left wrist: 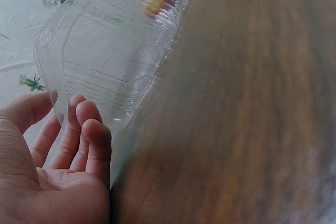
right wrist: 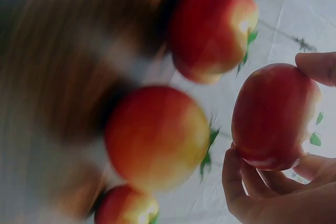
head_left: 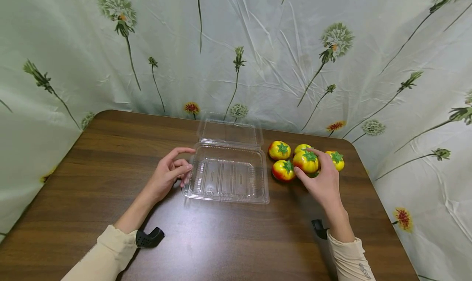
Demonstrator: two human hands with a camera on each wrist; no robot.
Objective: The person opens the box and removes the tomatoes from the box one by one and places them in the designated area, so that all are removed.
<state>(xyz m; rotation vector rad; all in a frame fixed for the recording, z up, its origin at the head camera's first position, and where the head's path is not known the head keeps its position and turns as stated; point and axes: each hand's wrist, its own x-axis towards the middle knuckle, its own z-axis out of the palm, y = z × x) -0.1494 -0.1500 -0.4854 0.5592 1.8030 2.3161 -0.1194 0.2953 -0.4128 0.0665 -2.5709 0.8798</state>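
My right hand (head_left: 321, 178) holds a yellow-and-red tomato (head_left: 306, 161) with a green star-shaped top, thumb on one side and fingers on the other. In the right wrist view this tomato (right wrist: 276, 116) looks raised apart from its neighbours. Around it on the table sit several more tomatoes, among them one at the near left (head_left: 283, 171) and one to the right (head_left: 336, 160). A clear plastic clamshell container (head_left: 230, 195) lies with its lid folded back. At its left rim my left hand (head_left: 167, 174) rests, relaxed fingers touching the edge.
The brown wooden table (head_left: 221, 240) has rounded far corners. Behind it hangs a pale curtain (head_left: 177, 39) with a dandelion print, close to the far edge. The container's transparent lid (head_left: 230, 131) reaches toward that edge.
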